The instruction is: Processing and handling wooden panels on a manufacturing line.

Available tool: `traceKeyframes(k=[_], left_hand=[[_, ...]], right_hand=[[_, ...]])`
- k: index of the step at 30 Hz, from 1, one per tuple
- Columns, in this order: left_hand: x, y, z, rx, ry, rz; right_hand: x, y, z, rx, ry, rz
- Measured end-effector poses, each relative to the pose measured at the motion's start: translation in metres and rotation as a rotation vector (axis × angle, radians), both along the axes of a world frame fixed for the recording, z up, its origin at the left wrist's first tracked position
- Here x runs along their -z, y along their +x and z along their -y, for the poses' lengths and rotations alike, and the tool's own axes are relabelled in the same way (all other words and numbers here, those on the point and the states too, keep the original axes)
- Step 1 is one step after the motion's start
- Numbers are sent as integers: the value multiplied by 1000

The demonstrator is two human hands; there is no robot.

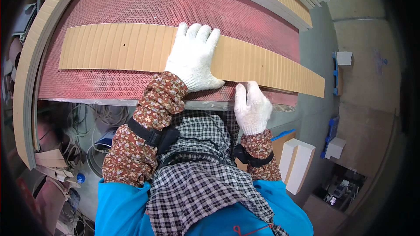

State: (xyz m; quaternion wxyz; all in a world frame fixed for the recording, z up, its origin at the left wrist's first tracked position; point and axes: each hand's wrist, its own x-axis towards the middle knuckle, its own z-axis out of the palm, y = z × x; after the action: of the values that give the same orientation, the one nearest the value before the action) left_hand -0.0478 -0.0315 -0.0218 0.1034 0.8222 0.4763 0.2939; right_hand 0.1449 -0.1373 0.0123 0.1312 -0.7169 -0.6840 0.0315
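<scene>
Head view, looking straight down: I see my left hand (194, 57) in a white knit glove lying flat on the long ribbed wooden strip (118, 47), fingers stretched out together and pressing down, not curled around anything. The strip runs out well past the fingertips on both sides and lies across the red perforated table surface (144, 4), which shows beyond the fingertips and just under the heel of the palm. My right hand (251, 108), gloved the same way, sits at the strip's near edge (262, 88); its fingertips touch that edge from below, fingers bent loosely. Whether they pinch the edge or only rest against it I cannot tell. Between the two hands the metal rim of the table (205, 104) runs just beneath the wrists. Patterned sleeves (144, 135) and a checked apron (201, 175) fill the lower part. Right of the right-hand fingers, well apart, two pale blocks (299, 161) stand on the grey floor (315, 105).
</scene>
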Motion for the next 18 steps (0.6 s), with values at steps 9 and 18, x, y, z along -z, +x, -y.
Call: traceKeyframes(k=[9,18], left_hand=[[0,1,0,5,-8,29],[-2,1,-1,8,-30,9]], right_hand=[[-2,-4,-8,-55,0,42],[-4,-4,-63,-97,45,116]])
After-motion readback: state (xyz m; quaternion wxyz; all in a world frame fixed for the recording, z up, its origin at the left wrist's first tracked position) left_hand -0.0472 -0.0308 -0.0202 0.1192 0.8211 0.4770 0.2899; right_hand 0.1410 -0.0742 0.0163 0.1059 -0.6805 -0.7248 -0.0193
